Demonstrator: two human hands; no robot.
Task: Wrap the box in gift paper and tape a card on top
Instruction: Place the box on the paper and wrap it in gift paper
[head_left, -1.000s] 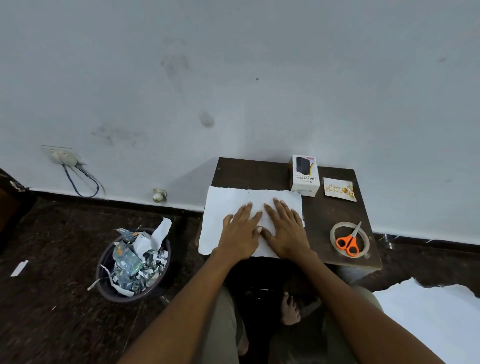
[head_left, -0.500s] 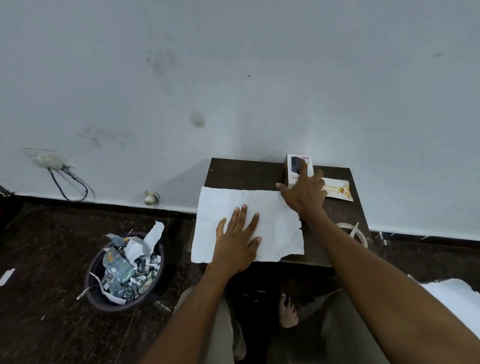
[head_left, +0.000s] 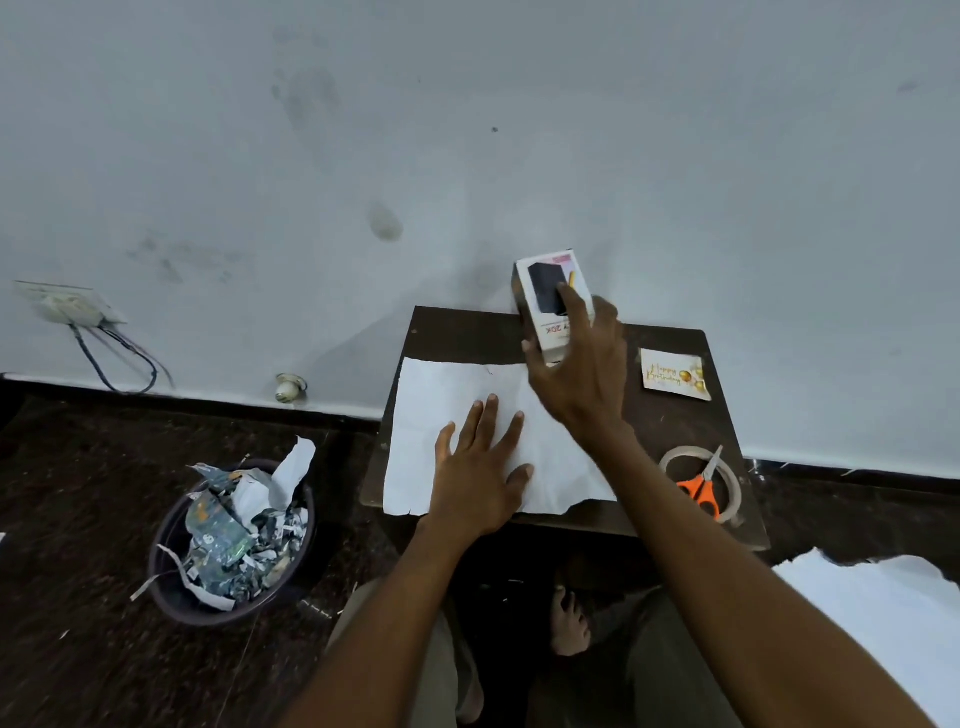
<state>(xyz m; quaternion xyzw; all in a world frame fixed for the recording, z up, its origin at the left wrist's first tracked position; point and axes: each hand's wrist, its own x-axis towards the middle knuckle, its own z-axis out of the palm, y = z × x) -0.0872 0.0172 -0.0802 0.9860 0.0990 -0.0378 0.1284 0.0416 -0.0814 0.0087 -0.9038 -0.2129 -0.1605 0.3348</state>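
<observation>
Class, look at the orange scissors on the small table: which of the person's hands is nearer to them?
Right. The right hand grips the box up-left of the scissors; the left hand lies flat on the paper, farther left.

Bare forearms, no sleeves, no rings or watch on left hand (head_left: 480, 480) or right hand (head_left: 582, 371). Khaki-grey trousers (head_left: 431, 670) over both legs. One bare foot (head_left: 570, 621) below, no shoe.

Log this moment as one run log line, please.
step: box to paper | right hand: grips box, lifted | left hand: flat on gift paper | card, tape, scissors: untouched
</observation>
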